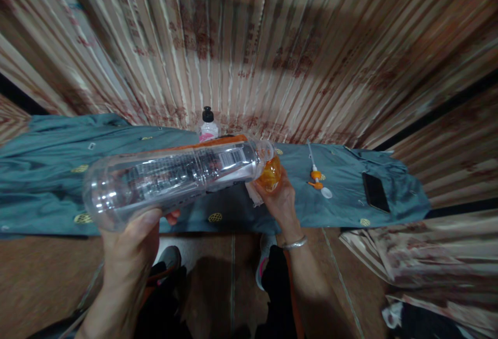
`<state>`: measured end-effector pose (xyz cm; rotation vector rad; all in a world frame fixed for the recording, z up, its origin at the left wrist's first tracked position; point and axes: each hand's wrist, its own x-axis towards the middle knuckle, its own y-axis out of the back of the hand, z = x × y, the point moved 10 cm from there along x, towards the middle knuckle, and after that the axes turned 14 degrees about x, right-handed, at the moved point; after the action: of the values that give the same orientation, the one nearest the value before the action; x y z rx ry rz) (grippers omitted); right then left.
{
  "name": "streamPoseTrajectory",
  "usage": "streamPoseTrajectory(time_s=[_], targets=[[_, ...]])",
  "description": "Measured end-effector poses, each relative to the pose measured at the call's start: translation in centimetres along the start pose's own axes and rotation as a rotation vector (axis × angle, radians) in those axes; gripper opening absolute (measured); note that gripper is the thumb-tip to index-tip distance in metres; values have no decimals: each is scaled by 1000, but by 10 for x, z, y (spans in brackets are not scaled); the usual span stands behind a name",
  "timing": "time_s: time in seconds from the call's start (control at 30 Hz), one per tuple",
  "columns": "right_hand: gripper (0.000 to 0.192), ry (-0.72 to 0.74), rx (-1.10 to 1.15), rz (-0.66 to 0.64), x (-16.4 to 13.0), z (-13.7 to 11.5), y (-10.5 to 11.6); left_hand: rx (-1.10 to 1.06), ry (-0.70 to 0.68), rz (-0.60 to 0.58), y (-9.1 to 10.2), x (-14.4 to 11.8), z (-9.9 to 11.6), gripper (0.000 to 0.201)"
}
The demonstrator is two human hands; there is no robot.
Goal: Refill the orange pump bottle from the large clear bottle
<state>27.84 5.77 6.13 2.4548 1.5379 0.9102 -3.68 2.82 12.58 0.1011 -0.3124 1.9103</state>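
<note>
Above the teal cloth, left hand grips a clear ribbed plastic bottle, tilted nearly horizontal, mouth meeting a rounded amber bottle grasped by right hand.

— What can't you make out from up here?

— My left hand is under the big clear bottle, so most of my fingers are hidden behind it; only a tip or two peeks out. The barcode label is too blurred to read.

— And the right?

— My right hand wraps the small orange bottle, whose mouth is covered by the big bottle's neck, so I can't tell whether they touch. The white scrap by my palm is too small to name.

— Anything else?

— The black-capped bottle is half hidden behind the big one. The curtain is smeared. My forearms run off the bottom edge, and the teal cloth off the left.
</note>
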Motion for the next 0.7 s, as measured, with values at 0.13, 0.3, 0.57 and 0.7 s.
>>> streamPoseTrajectory(time_s=[0.13,0.3,0.57,0.7], targets=[[62,1,2,0,1,1,-1,-2,-4,-5,0,0,-1,63],[61,19,4,0,1,-2,-1,0,-5,-9,2,-1,-1,62],[59,16,-7,-10,0,-1,-1,3,-21,-16,0,-1,2,60],[62,20,-10,-6,0,0,-1,1,7,-14,-2,-1,1,63]])
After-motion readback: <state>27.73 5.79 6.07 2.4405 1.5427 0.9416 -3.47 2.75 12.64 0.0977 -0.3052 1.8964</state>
